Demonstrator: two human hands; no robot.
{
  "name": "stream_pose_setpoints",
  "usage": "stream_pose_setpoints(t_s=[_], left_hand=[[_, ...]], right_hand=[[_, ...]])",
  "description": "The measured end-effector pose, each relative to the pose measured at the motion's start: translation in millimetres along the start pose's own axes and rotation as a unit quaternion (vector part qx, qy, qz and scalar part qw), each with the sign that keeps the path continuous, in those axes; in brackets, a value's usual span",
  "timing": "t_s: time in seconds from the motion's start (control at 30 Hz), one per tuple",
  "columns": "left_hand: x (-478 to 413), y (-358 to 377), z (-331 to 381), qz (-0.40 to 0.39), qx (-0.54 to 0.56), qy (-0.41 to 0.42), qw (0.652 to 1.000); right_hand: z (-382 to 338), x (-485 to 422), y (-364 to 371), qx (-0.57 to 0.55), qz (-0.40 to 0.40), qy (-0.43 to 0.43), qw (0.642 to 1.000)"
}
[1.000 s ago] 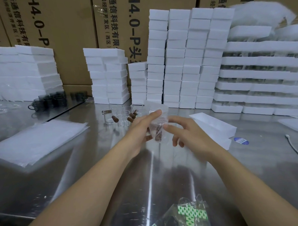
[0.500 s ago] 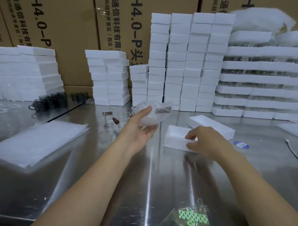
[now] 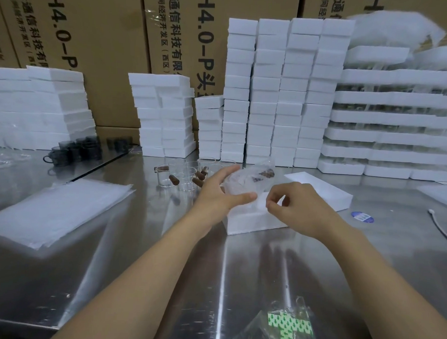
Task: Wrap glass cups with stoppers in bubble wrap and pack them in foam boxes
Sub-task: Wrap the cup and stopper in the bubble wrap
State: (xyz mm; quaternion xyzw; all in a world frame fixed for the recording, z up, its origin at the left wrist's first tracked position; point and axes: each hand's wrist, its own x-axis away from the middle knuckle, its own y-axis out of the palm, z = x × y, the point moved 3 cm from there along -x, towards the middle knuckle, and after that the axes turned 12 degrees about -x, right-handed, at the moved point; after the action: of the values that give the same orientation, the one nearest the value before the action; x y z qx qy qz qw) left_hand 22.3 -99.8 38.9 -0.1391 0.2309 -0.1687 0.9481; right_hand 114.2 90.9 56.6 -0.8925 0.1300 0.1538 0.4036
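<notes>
Cup (image 3: pixel 244 181), wrapped, stopper (image 3: pixel 266 174) inside, sits gripped in my left hand (image 3: pixel 220 194) over box (image 3: pixel 251 221); my right hand (image 3: pixel 299 212) curls at its rim; grip unclear.

Centre cardboard carton (image 3: pixel 191 36), black print turned sideways, large "H4.0-P头", smaller "通信科技有限", smallest "经济开发区(西区)", left cardboard carton (image 3: pixel 94 63), "H4.0-P" and "通信科技有", edges cut off, blue round sticker (image 3: pixel 362 216) on worktop (image 3: pixel 138 267), print too small to read
</notes>
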Motion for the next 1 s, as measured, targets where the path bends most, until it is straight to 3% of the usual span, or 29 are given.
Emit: stream_pose_setpoints(t_s=[0.17, 0.4, 0.7, 1.0], left_hand=[[0, 10, -5, -0.004, -0.038, -0.006, 0.999], [-3, 14, -14, -0.016, -0.088, -0.015, 0.996], [-5, 0, -19, -0.066, -0.229, -0.044, 0.970], [3, 13, -21, -0.118, -0.218, -0.045, 0.968]], right_hand=[[10, 0, 3, 0.119, -0.071, 0.050, 0.989], [11, 0, 3, 0.098, -0.067, 0.060, 0.991], [11, 1, 2, 0.070, -0.058, 0.072, 0.993], [9, 1, 5, 0.049, -0.064, 0.065, 0.995]])
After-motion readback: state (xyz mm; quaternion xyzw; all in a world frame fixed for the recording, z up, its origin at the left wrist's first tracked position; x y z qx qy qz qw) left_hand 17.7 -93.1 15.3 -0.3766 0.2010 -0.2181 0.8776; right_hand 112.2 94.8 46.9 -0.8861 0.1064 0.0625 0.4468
